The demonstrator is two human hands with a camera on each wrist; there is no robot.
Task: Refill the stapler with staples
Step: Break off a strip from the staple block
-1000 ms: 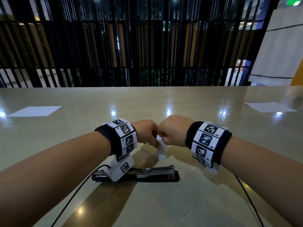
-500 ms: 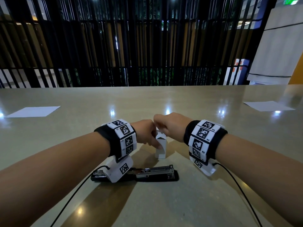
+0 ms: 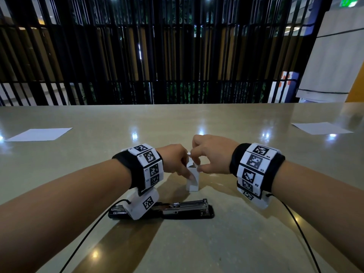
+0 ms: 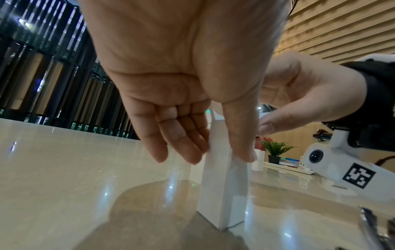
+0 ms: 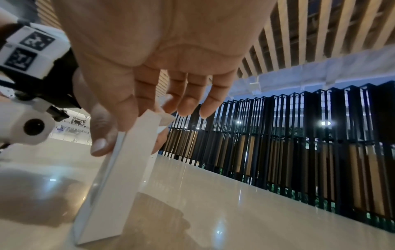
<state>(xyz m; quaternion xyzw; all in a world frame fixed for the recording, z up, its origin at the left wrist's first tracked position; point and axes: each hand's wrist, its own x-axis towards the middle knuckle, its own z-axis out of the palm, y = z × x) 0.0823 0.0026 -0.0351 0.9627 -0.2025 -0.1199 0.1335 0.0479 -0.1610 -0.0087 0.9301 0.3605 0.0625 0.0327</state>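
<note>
A small white staple box [image 3: 192, 182] stands upright on the beige table [image 3: 256, 243]. My left hand [image 3: 175, 160] pinches its sides, thumb on the near face and fingers behind, which the left wrist view shows on the box [image 4: 224, 194]. My right hand [image 3: 208, 154] curls over the top of the box [image 5: 119, 177] with its fingertips on the raised top flap [image 5: 164, 116]. The black stapler [image 3: 187, 208] lies opened flat just in front of the box, metal magazine up, its left part hidden by my left wrist camera.
White paper sheets lie at the far left [image 3: 39, 133] and far right [image 3: 321, 128] of the table. A black slatted fence [image 3: 177, 56] runs behind the far edge. Black cables [image 3: 299, 233] trail from both wrists toward me.
My right hand has risen and uncurled from a fist over the box, lifting the top flap up. The left hand keeps its hold; box and stapler stay put.
</note>
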